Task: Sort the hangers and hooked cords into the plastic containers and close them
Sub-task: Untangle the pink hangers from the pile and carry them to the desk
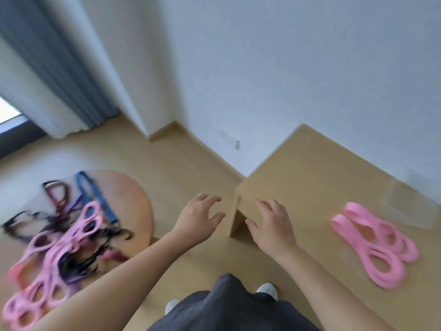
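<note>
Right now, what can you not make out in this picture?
Head view: the pile of hangers and cords on the round table is motion-blurred and partly behind the left forearm; no count possible.
Head view: the clear container is blurred and see-through; its lid cannot be told.

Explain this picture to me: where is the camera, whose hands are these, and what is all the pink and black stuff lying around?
There is no machine here. One camera sits on a person's head and looks forward and down, so you see things from their viewpoint. The picture is blurred. The left hand and right hand reach forward with fingers spread and hold nothing. On the round wooden table at left lies a heap of pink hangers, some blue and dark pieces, and black cords. On the light wooden table at right lie separate pink hangers beside a clear plastic container, which is hard to make out.
</note>
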Motion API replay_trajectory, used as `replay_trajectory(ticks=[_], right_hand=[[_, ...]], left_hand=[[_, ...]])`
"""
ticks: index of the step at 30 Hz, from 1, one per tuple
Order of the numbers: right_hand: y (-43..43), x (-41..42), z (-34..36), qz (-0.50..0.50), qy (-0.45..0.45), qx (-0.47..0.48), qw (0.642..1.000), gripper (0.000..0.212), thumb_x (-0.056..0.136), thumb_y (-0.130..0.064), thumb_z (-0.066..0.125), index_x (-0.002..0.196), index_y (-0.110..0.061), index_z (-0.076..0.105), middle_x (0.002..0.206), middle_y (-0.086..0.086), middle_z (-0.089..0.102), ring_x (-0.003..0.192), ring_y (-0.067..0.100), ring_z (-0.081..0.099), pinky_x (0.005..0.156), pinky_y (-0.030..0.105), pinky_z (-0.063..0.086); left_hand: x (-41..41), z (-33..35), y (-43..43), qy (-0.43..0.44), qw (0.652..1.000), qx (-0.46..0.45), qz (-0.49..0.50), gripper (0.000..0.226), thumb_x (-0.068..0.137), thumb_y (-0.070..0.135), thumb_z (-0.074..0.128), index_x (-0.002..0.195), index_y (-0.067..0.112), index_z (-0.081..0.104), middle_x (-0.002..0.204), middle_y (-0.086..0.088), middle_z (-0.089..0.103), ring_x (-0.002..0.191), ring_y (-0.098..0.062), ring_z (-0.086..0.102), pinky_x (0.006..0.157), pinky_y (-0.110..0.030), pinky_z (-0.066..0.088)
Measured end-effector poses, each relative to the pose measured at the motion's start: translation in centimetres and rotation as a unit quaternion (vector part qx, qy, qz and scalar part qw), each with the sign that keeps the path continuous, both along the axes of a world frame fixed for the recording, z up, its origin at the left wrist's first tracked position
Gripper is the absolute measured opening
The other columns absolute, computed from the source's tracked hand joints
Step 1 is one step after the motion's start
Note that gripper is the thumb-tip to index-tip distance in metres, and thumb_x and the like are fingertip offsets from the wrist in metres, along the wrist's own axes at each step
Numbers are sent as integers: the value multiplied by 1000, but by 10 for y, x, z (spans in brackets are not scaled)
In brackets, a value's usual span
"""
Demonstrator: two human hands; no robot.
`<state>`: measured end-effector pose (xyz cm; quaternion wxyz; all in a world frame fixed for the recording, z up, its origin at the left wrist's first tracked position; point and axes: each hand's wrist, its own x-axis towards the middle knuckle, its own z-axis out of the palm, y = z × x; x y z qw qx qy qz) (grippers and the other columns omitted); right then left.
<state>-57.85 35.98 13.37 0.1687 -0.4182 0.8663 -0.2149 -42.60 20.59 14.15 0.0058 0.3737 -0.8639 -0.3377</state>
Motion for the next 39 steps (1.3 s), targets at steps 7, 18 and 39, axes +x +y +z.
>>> replay_trajectory(ticks=[7,18,39], right_hand=[[-132,150,-14,187,-21,34,981,58,92,-39,64,146,-23,48,138,-3,50,127,19,44,105,29,38],[-291,306,-44,436,-37,132,889,52,91,-35,66,139,-21,56,130,-1,56,124,22,47,106,29,36],[-442,416,-190,387,-173,256,869,12,87,-26,70,90,-18,62,54,-14,57,63,4,54,52,24,34]], left_hand=[[223,-17,-69,-35,974,1,222,46,96,40,67,139,25,60,135,1,60,118,-18,61,99,-29,42],[402,-53,-99,-42,846,98,523,42,93,34,66,133,21,66,129,-4,69,118,-24,61,95,-39,50],[396,-119,-137,5,695,201,690,26,94,29,71,119,23,72,119,9,67,94,-7,58,75,-10,40]])
